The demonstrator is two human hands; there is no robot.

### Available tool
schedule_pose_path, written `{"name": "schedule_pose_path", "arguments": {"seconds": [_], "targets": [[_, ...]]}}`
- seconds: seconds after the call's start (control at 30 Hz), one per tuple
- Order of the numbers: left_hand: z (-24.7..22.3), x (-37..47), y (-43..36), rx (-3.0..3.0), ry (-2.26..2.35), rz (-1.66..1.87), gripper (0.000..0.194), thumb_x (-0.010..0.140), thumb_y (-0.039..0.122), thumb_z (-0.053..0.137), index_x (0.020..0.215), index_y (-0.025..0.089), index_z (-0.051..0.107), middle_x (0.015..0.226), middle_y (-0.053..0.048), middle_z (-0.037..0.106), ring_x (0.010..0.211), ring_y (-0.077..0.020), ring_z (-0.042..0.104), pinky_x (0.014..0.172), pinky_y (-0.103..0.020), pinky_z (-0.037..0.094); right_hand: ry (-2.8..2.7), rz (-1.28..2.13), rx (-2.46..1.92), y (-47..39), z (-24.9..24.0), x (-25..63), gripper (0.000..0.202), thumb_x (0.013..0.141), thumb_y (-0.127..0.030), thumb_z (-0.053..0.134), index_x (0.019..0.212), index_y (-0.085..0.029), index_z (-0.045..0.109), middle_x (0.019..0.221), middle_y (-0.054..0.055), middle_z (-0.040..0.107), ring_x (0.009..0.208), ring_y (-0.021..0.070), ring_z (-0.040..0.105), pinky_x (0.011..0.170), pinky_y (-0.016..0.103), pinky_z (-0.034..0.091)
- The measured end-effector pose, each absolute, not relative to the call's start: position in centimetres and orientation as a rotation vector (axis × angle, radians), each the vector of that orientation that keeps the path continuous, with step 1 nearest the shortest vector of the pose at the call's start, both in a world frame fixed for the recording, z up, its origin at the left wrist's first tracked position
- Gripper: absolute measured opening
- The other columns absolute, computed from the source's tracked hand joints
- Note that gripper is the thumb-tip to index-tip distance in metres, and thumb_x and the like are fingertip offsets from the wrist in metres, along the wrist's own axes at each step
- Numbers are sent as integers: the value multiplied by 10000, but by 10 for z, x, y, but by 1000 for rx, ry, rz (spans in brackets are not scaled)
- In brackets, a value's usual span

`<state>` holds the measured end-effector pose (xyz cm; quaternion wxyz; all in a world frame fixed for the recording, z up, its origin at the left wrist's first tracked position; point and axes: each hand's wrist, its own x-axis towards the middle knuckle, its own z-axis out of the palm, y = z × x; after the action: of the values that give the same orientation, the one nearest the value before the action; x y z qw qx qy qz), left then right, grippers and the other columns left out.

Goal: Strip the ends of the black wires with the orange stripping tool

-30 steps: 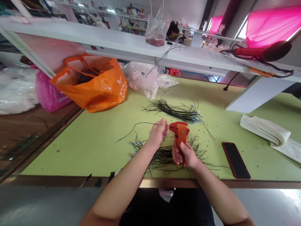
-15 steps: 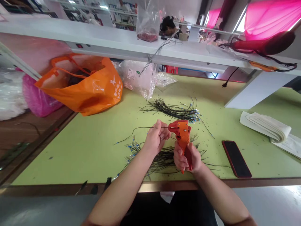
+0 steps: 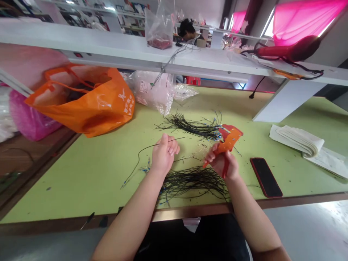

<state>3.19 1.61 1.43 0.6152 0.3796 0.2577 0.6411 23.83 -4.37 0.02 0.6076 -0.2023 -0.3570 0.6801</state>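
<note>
1. Green-topped workbench (image 3: 89,174), its left end crowded by a slouching orange fabric bag (image 3: 106,108) (contents lost in shadow).
2. Left hand (image 3: 162,154): thumb and fingers pinch one thin black wire (image 3: 139,158), its blue tip (image 3: 125,182) hanging out leftward over the bench. Light and springy by its look, it is best gripped near the free end; the stretch inside the hand is hidden.
3. Two loose bundles of black wires (image 3: 195,179) lie rightward, the nearer partly covered by the left forearm (image 3: 136,206).
4. Right hand (image 3: 232,166): fingers curl around the handles of a tilted red-and-orange pistol-shaped tool (image 3: 230,142), probably stiff; its nose is hard to read.
</note>
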Motion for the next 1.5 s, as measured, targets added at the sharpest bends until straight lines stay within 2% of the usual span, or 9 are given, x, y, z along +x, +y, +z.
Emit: {"name": "schedule_pose_path", "arguments": {"seconds": [0.17, 0.33, 0.5, 0.63, 0.77, 1.07, 1.3, 1.5], "targets": [[2, 39, 1, 1331, 814, 1464, 651, 934, 674, 578, 505, 205, 438, 487, 16, 392, 492, -121, 412, 508, -282, 354, -995, 1602, -546, -44, -24, 221, 476, 823, -617, 738, 1012, -193, 633, 777, 44, 625, 717, 229, 624, 683, 375, 536], [4, 41, -12, 1654, 836, 1358, 604, 1022, 600, 456, 562, 209, 437, 519, 15, 404, 504, -124, 396, 512, -302, 309, -1072, 1643, -562, -42, -30, 221, 462, 844, -615, 712, 997, -190, 613, 791, 63, 650, 782, 253, 663, 713, 391, 566], [13, 45, -20, 1857, 849, 1344, 561, 1053, 518, 433, 582, 213, 418, 517, 24, 408, 480, -116, 394, 500, -293, 311, -1101, 1639, -585, -41, -31, 219, 471, 847, -638, 696, 989, -197, 613, 799, 68, 656, 807, 259, 672, 716, 395, 577], [14, 47, -23, 1910, 794, 1297, 523, 1074, 434, 412, 612, 208, 506, 524, 16, 508, 473, -109, 457, 513, -272, 361, -1080, 1636, -660, -41, -35, 219, 467, 837, -667, 693, 923, -216, 606, 795, 65, 654, 833, 266, 673, 715, 392, 580], [11, 47, -25, 1917, 785, 1224, 518, 1078, 399, 399, 626, 203, 558, 586, -12, 602, 547, -125, 560, 601, -276, 437, -1082, 1630, -724, -42, -38, 219, 480, 808, -684, 712, 878, -221, 608, 779, 63, 661, 860, 277, 674, 739, 399, 587], [12, 49, -26, 1866, 735, 1275, 502, 1072, 371, 424, 608, 210, 526, 568, -5, 559, 528, -123, 524, 584, -276, 422, -1079, 1617, -715, -45, -42, 219, 433, 844, -638, 695, 873, -211, 634, 742, 61, 655, 828, 284, 688, 713, 415, 597], [15, 50, -29, 1899, 682, 1284, 502, 1074, 359, 411, 611, 205, 530, 571, 3, 546, 537, -115, 516, 581, -267, 405, -1028, 1572, -773, -47, -41, 218, 487, 748, -715, 746, 812, -247, 625, 667, 54, 609, 856, 317, 687, 664, 440, 611], [18, 51, -31, 1908, 646, 1273, 473, 1069, 346, 417, 630, 208, 530, 574, 7, 548, 532, -120, 502, 575, -276, 395, -1010, 1535, -759, -47, -37, 215, 507, 725, -720, 766, 849, -241, 656, 654, 47, 604, 846, 314, 683, 686, 449, 612]]}}
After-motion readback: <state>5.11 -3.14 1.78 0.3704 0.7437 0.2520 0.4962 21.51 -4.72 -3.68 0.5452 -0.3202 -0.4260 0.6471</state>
